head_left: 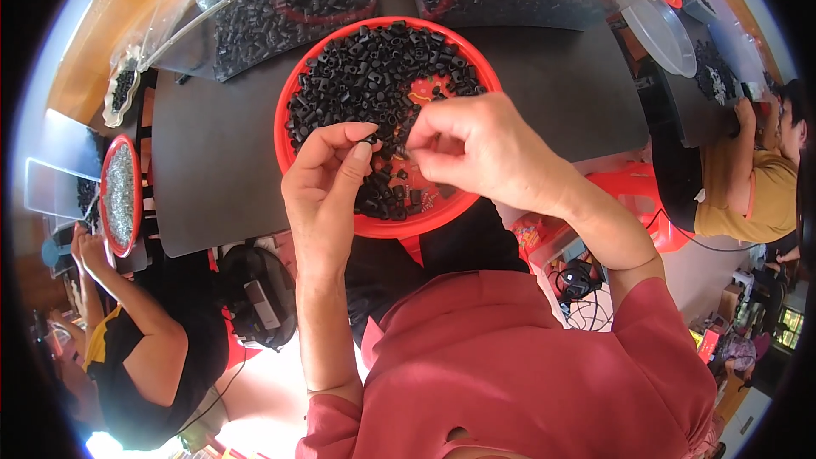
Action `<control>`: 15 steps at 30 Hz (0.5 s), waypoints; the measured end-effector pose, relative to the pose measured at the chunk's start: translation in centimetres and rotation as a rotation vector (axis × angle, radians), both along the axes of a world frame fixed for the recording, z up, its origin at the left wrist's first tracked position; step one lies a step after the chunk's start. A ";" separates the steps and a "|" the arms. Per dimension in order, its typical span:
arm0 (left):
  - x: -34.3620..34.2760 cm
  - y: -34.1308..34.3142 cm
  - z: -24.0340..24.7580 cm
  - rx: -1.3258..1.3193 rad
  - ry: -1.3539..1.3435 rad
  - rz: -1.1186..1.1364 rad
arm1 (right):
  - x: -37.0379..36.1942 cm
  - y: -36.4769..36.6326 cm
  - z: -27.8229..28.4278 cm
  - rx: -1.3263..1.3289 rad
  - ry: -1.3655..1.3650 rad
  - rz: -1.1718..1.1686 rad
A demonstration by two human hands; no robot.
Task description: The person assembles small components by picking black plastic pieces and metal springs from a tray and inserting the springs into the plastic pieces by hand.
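Over a round red basin (408, 229) piled with small black plastic pieces (361, 68), both my hands work close together. My left hand (323, 183) pinches one small black plastic piece (369, 139) between thumb and fingertips. Just to its right, my right hand (480, 153) is closed in a pinch near that piece. What its fingertips hold, if anything, is too small to make out. Some tiny silvery bits (427, 199) lie among the black pieces at the basin's near right, where its patterned red bottom shows.
Two clear bins (297, 13) (510, 0) of black pieces stand behind the basin on the dark table (212, 170). At left, a person (144, 340) sits by a red tray (121, 195) of silvery parts. Another person (748, 178) sits at right near a red stool (629, 191).
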State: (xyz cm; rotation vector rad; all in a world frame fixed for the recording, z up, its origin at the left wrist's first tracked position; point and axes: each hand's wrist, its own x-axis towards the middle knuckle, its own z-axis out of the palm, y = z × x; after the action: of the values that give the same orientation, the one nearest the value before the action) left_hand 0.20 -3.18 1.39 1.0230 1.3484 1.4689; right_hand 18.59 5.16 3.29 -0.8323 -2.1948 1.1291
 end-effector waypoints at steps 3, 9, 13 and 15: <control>0.2 0.2 -0.1 -0.009 -0.009 0.001 | 0.0 0.6 1.1 -0.123 0.107 -0.012; 0.1 0.3 -0.1 0.010 -0.062 0.030 | -1.4 1.1 0.9 0.030 0.181 -0.005; 0.5 0.5 -0.4 0.049 -0.042 0.087 | -1.6 1.2 0.6 0.060 0.195 -0.027; 0.5 0.7 -0.7 0.067 -0.016 0.108 | -1.6 1.2 0.6 0.146 0.191 -0.056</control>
State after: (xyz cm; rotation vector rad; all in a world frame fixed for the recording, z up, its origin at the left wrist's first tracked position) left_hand 0.73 -2.53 0.72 0.9911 1.3695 1.6088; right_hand 17.01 6.38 3.93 -0.6898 -2.0555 0.9671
